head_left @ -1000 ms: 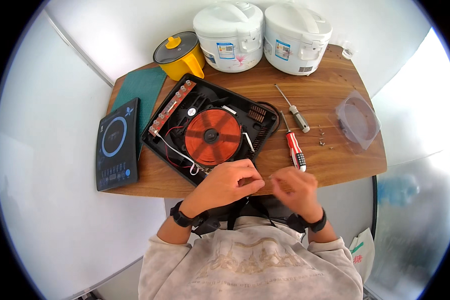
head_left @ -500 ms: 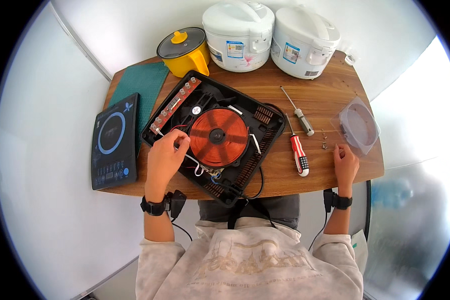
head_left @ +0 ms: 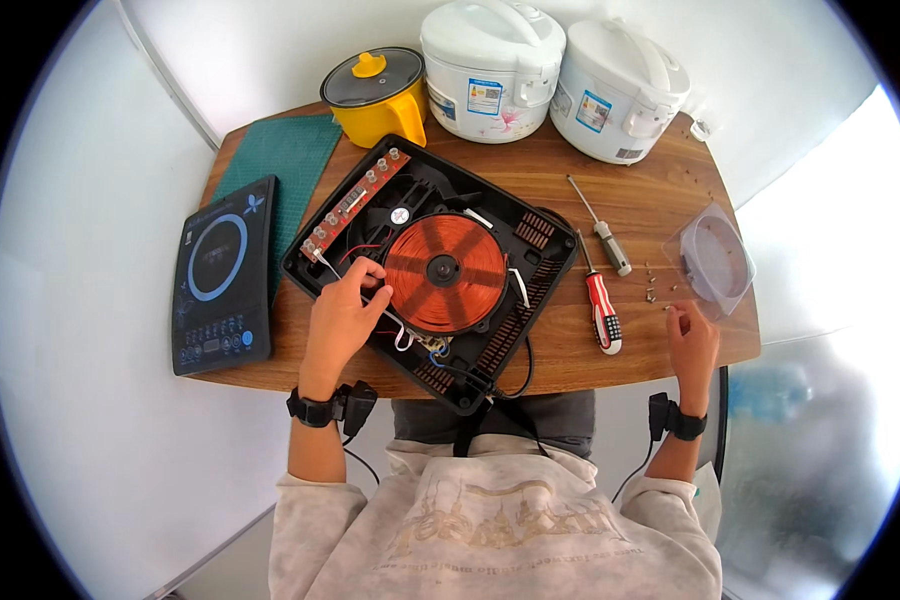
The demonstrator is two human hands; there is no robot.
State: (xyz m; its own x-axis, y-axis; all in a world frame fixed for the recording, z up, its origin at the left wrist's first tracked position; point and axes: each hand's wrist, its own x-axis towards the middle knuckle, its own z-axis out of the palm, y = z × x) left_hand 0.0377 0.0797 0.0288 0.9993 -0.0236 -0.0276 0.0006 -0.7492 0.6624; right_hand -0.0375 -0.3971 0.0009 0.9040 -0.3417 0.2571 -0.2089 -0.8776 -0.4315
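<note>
Copper coil (head_left: 445, 272) is sitting in the opened cooker base (head_left: 430, 270) at the table's middle; your left hand (head_left: 342, 318) is pinching a white wire just left of it. Your right hand (head_left: 692, 340) is pinching something tiny, maybe a screw, near the table's right edge beside the clear lid (head_left: 715, 255).

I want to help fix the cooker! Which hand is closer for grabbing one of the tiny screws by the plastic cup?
Probably the right hand: it hovers beside the loose screws near the clear cup. The left hand is busy inside the open cooker base.
</note>
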